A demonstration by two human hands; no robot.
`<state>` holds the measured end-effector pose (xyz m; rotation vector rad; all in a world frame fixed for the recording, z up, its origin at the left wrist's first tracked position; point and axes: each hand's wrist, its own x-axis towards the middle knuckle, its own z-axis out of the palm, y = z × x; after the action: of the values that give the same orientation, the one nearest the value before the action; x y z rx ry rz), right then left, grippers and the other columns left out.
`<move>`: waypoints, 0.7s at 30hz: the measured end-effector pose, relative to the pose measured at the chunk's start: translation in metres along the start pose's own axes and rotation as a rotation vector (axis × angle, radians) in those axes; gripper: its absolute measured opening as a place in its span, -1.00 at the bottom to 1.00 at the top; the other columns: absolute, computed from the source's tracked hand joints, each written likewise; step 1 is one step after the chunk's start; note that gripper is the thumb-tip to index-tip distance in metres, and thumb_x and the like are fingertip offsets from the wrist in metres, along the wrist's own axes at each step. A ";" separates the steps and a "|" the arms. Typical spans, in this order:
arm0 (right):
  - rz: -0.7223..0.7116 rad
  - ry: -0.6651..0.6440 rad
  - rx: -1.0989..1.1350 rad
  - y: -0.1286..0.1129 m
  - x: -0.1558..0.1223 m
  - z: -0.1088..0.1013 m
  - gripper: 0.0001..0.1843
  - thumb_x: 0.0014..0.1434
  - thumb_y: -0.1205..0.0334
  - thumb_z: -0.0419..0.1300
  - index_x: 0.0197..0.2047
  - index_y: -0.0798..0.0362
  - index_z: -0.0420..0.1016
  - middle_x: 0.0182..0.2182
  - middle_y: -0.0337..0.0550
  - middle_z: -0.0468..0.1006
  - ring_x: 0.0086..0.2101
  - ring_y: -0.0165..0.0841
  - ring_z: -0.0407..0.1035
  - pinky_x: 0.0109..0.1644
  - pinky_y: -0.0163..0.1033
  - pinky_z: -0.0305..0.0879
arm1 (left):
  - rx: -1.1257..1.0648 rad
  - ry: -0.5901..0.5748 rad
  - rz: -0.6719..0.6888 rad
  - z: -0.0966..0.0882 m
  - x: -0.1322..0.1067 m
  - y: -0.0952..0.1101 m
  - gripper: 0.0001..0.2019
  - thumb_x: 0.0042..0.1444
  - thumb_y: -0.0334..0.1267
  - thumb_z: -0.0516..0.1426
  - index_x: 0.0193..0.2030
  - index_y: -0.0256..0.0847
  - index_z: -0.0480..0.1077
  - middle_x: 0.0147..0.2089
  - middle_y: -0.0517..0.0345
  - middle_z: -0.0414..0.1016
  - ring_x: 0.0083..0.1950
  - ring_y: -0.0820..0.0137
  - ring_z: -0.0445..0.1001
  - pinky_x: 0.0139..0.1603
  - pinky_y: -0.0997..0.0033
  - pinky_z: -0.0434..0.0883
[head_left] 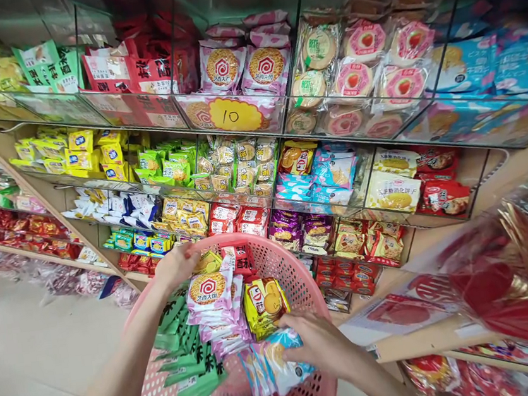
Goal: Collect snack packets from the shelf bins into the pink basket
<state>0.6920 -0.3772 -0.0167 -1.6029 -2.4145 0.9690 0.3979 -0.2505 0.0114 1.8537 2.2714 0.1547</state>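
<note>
A pink perforated plastic basket (312, 281) is in front of me, below the shelves. My left hand (176, 266) is closed over its far left rim, the fingertips partly hidden. Inside the basket, my right hand (316, 341) has thumb and fingers closed about a blue cookie packet (277, 362) at the edge of a small row. Just above that hand lies a yellow-and-brown biscuit packet (265, 306). Pink-and-white sesame cracker packets (209, 291) are stacked in the middle. Green packets (186, 353) stand in a row on the left, and a red packet (240, 259) leans at the back.
Shelves with clear dividers hold many packaged snacks, among them pink cracker packets (264, 67) and blue packets (465, 64) on top. A yellow price tag (238, 113) reads 10. Clear-wrapped red goods (497, 279) jut in from the right. Pale floor (28, 352) lies at left.
</note>
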 end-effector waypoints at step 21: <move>-0.010 0.115 -0.276 0.005 -0.019 0.034 -0.14 -0.16 0.15 0.37 0.21 -0.05 0.17 0.06 0.02 0.35 0.05 0.01 0.18 0.18 0.16 -0.08 | -0.018 -0.002 0.030 -0.001 -0.001 0.002 -0.50 0.13 -0.03 -0.11 0.13 -0.19 0.31 0.00 -0.07 0.51 0.02 0.16 0.47 -0.14 0.36 0.36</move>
<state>0.6915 -0.4077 -0.0414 -1.6734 -2.5618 0.5420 0.3997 -0.2509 0.0128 1.8790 2.2343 0.1772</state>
